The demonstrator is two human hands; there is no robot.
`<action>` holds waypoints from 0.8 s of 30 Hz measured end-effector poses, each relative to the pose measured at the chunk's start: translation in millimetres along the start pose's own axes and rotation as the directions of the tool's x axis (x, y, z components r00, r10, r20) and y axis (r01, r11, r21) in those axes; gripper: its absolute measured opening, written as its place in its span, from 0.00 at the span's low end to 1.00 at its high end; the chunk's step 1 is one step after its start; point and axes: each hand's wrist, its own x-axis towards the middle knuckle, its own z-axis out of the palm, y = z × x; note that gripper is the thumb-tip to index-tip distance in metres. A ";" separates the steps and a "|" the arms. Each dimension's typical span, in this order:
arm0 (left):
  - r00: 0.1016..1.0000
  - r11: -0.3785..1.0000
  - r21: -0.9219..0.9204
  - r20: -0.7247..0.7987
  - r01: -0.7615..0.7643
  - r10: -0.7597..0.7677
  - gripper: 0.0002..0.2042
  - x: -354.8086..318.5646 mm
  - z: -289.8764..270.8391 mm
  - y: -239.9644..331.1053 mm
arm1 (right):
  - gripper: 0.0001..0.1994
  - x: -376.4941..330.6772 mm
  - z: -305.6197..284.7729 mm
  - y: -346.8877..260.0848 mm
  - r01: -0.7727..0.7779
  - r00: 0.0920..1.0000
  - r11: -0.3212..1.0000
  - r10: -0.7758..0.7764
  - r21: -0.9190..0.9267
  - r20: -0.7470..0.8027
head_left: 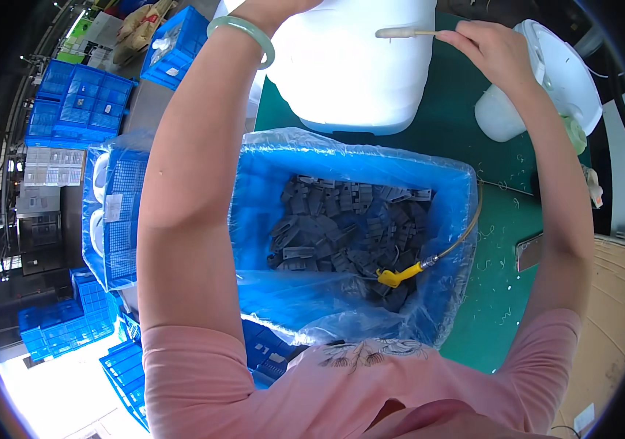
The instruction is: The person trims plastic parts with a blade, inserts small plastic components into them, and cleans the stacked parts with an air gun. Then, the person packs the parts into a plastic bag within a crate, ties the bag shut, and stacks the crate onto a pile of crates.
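A large white plastic container point(356, 80) stands at the top middle, beyond a blue crate. At its upper left edge is my left hand point(283, 6), mostly cut off by the frame's top, so its fingers do not show. A pale green bangle point(243, 31) circles that wrist. My right hand point(491, 50) pinches the thin end of a stick with a thick whitish swab-like tip point(397, 33). The tip points left, in front of the white container; whether it touches is unclear.
The plastic-lined blue crate point(276, 150) holds many dark grey plastic parts point(327, 227) and a yellow air blow gun point(400, 275) on a hose. A white tub point(501, 115) and phone-like object point(529, 252) lie right on the green table point(499, 293). Blue crates point(82, 102) stack left.
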 end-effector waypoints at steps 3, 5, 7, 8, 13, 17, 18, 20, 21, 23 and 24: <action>0.999 0.999 -0.022 0.007 0.041 -0.041 0.21 -1.9 -3.5 4.4 | 0.19 2.5 12.9 18.5 0.021 0.998 0.998 -0.025 0.060 0.053; 0.997 0.998 -0.027 0.048 0.059 -0.058 0.21 -0.9 -9.3 7.1 | 0.18 -4.0 21.2 28.5 0.031 0.998 0.996 -0.035 0.083 0.044; 0.993 0.996 -0.032 0.092 0.080 -0.076 0.22 -1.2 -9.3 8.3 | 0.18 1.8 21.4 24.1 0.041 0.998 0.993 -0.045 0.108 0.038; 0.991 0.992 -0.076 0.093 0.099 -0.092 0.22 -1.7 -9.8 7.2 | 0.18 9.8 24.3 20.2 0.026 0.998 0.992 -0.033 0.126 0.050; 0.988 0.985 -0.114 0.091 0.131 -0.121 0.24 0.1 -7.9 15.4 | 0.17 0.2 35.0 36.7 0.004 0.992 0.983 -0.026 0.183 0.120; 0.991 0.991 -0.087 0.093 0.102 -0.094 0.23 0.6 -11.3 5.5 | 0.17 15.2 30.3 25.9 -0.014 0.998 0.985 0.002 0.173 0.070; 0.994 0.992 -0.100 0.090 0.076 -0.067 0.23 1.1 -11.4 5.1 | 0.18 13.1 31.4 29.3 -0.031 0.994 0.987 0.014 0.158 0.105; 0.994 0.993 -0.089 0.086 0.081 -0.074 0.22 -1.4 -10.5 7.7 | 0.19 -0.1 41.9 38.2 -0.085 0.989 0.977 0.060 0.193 0.134; 0.993 0.992 -0.084 0.080 0.090 -0.083 0.22 -0.8 -7.2 10.1 | 0.19 2.0 42.6 35.5 -0.087 0.990 0.977 0.063 0.194 0.129; 0.987 0.986 -0.114 0.119 0.123 -0.110 0.21 -1.2 -5.2 10.1 | 0.20 6.6 35.4 18.1 -0.077 0.992 0.991 0.065 0.112 0.109; 0.977 0.979 -0.120 0.155 0.164 -0.145 0.21 -1.1 -11.1 10.0 | 0.20 11.4 38.5 12.1 -0.057 0.995 0.984 0.043 0.166 0.090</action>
